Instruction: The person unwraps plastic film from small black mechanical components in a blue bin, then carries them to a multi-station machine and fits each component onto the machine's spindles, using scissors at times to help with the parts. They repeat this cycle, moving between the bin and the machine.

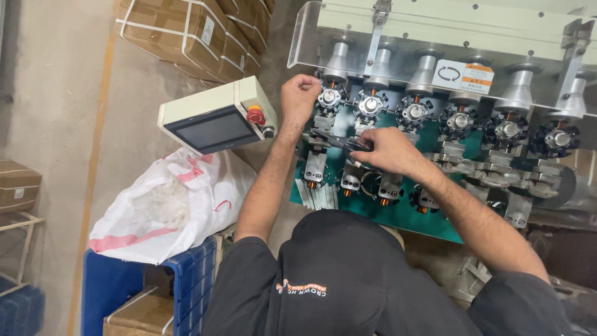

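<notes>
A winding machine with a green plate (398,214) carries a row of several black round parts with copper wire, each under a grey cone spindle. My left hand (300,93) is closed in a fist right beside the leftmost black part (330,97); what it pinches, if anything, is hidden. My right hand (388,150) sits lower, over the clamps in the middle of the plate. It grips small black cutters (339,142) whose tips point left toward the leftmost clamp (316,168).
A cream control box (214,121) with a dark screen and red button juts out left of the machine. Below it a white sack (168,205) rests on a blue crate (180,280). Strapped cardboard boxes (199,31) are stacked at the top left. A clear guard (305,37) covers the spindles.
</notes>
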Demonstrator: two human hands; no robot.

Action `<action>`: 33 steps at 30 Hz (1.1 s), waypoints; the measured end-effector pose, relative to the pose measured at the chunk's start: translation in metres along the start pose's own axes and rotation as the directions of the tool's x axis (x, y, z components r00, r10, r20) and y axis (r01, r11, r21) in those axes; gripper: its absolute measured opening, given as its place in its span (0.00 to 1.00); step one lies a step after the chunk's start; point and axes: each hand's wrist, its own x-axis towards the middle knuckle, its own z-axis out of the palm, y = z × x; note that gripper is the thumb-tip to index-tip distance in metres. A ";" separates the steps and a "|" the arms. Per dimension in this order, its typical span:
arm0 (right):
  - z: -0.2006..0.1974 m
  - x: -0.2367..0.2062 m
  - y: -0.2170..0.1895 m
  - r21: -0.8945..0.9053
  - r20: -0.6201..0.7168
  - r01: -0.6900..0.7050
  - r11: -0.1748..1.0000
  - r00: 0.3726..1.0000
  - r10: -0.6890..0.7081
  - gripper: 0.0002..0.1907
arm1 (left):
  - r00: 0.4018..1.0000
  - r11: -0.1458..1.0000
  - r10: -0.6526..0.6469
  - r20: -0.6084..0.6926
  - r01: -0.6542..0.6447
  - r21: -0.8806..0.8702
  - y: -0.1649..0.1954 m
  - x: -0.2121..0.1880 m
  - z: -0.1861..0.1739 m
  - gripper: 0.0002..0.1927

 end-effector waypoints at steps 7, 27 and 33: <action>-0.002 -0.015 0.000 0.025 0.031 -0.038 0.999 0.999 0.038 0.21 | 0.894 0.740 0.359 0.269 -0.448 0.501 0.031 -0.050 -0.041 0.08; 0.078 -0.236 0.144 0.472 0.265 -0.353 0.808 0.931 0.252 0.14 | 0.905 0.846 0.420 -0.065 -0.365 0.388 0.055 -0.136 -0.004 0.07; 0.162 -0.252 0.229 0.256 -0.010 -0.494 0.831 0.858 0.514 0.20 | 0.926 0.917 0.319 -0.204 -0.246 0.314 0.014 -0.200 0.010 0.07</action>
